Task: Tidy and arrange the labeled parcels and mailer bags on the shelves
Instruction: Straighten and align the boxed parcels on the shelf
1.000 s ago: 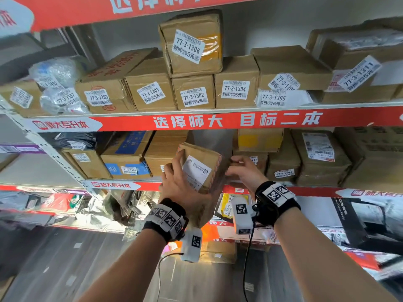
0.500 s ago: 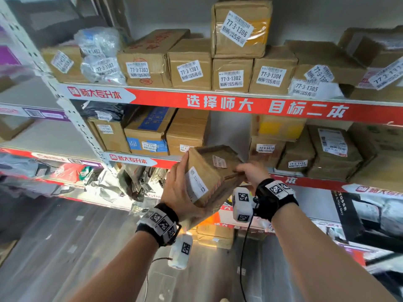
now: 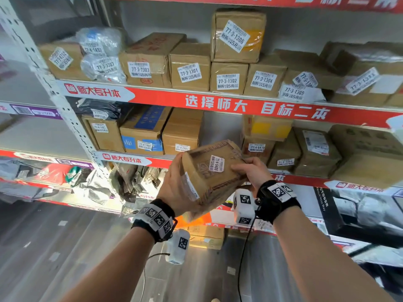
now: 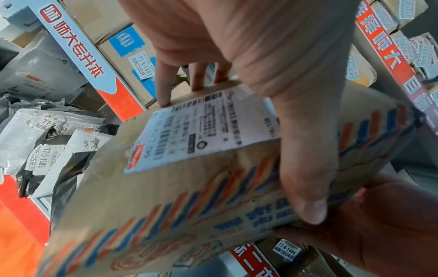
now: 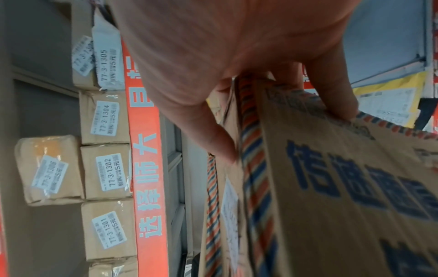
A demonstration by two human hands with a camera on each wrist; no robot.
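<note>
From the head view, we hold a brown box (image 3: 209, 171) in both hands, out in front of the shelves and level with the gap in the middle shelf (image 3: 130, 159). Our left hand (image 3: 176, 184) wraps its left side, thumb up along the near face; our right hand (image 3: 250, 171) grips its right end, fingers curled over the top edge. The box is tilted, and the small white sticker (image 3: 216, 163) on its upper face reads 77-4-6408. Behind it the gap lies between box 77-4-2401 (image 3: 182, 136) on the left and box 77-4-6410 (image 3: 257, 147) on the right. On the top shelf (image 3: 218, 103) a row of labelled boxes runs across, with box 77-3-1306 (image 3: 237, 35) stacked on the row. Grey mailer bags (image 3: 93, 186) lie heaped on the lower shelf at left.

From the left wrist, our left thumb (image 4: 305, 168) presses across the box's (image 4: 213, 187) printed side and our fingers (image 4: 163, 82) hook over its far edge; a shipping label (image 4: 203, 129) sits under the thumb. Our right hand (image 4: 379, 221) shows at the lower right, beneath the box. Bags (image 4: 47, 150) marked 77-5-1508 and 77-5-7503 lie to the left.

From the right wrist, our right hand (image 5: 237, 65) pinches the box (image 5: 331, 187) at its end, with the thumb (image 5: 213, 135) on one face and the fingers (image 5: 336, 97) on the other. Its striped border and blue lettering fill the near side. Boxes 77-3-1301 (image 5: 109, 230), 77-3-1302 (image 5: 106, 172) and 77-3-1304 (image 5: 104, 118) stand beyond.
</note>
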